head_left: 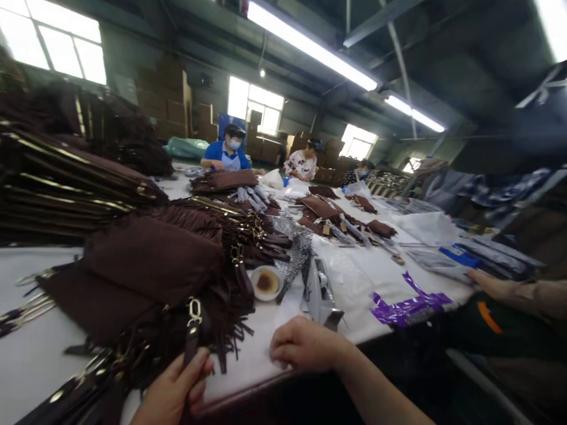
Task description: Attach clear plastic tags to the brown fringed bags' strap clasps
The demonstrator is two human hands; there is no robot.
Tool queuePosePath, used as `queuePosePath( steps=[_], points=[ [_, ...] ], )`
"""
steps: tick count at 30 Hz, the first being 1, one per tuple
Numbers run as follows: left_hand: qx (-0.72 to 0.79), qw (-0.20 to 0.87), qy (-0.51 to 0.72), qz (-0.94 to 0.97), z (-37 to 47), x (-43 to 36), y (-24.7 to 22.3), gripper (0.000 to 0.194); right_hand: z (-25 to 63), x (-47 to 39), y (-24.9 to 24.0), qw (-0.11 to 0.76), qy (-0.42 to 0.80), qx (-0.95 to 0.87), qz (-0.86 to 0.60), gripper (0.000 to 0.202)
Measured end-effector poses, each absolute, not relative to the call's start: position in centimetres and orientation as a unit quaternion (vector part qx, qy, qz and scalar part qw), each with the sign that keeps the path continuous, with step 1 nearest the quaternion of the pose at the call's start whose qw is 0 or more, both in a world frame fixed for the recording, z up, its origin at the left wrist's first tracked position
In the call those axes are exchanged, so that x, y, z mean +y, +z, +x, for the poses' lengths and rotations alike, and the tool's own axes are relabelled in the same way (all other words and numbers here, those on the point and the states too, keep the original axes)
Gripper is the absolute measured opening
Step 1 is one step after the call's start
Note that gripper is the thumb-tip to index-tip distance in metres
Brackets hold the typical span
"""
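Between the thumb and fingers of my left hand (179, 381) is a dark brown strap (191, 345), which ends in a gold clasp (194, 310). Dark brown fringed bags (155, 254) lie in a pile just beyond this hand. My right hand (305, 345) is closed near the table's front edge, fingers curled down; whatever they may hold is hidden. Just past it stands an iron (321, 295). A small white dish (266, 283) with a brown stain inside sits between the bags and the iron.
A tall stack of brown bags (66, 183) rises at left. Purple plastic packaging (410, 304) lies at the table's right edge. A co-worker's hand (491, 283) touches wrapped items there. Farther along the white table (248, 372), other people sit by more bags (319, 206).
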State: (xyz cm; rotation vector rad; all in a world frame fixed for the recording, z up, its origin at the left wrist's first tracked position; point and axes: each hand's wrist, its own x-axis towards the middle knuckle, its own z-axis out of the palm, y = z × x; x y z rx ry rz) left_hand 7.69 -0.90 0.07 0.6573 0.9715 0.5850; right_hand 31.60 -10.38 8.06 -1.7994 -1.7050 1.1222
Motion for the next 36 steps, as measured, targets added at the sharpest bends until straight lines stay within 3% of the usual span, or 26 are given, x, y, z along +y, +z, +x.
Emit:
queuePosePath(
  steps=[2,4,11,15,20,25,31,36],
  points=[
    [0.434,0.799,0.286,0.303,7.8,-1.3,0.8,0.049,29.5,-9.9,8.0,0.229,0.555,-0.570,-0.561,0.021],
    [0.404,0.817,0.280,0.300,7.7,-1.6,1.2,0.051,27.5,-8.6,7.5,0.247,0.607,-0.540,-0.529,0.022],
    [0.325,0.842,0.265,0.339,6.0,-2.1,0.3,0.042,23.6,-3.4,5.1,0.384,0.471,-0.501,-0.616,0.020],
    [0.382,0.793,0.290,0.375,5.3,-1.8,-0.4,0.039,23.1,-3.5,2.6,0.515,0.481,-0.384,-0.597,0.043],
    [0.397,0.772,0.288,0.404,5.7,-1.8,-1.2,0.040,21.9,-5.8,0.5,0.453,0.538,-0.385,-0.598,0.045],
    [0.421,0.748,0.232,0.459,5.7,-1.9,-1.4,0.044,21.6,-6.0,1.0,0.493,0.425,-0.406,-0.641,0.028],
    [0.358,0.741,0.170,0.543,2.8,0.0,1.6,0.030,22.7,-6.9,1.2,0.384,0.339,-0.512,-0.689,0.013],
    [0.384,0.708,0.268,0.529,3.0,2.3,3.7,0.034,22.0,-8.1,1.2,0.310,0.323,-0.592,-0.670,0.014]
  ],
)
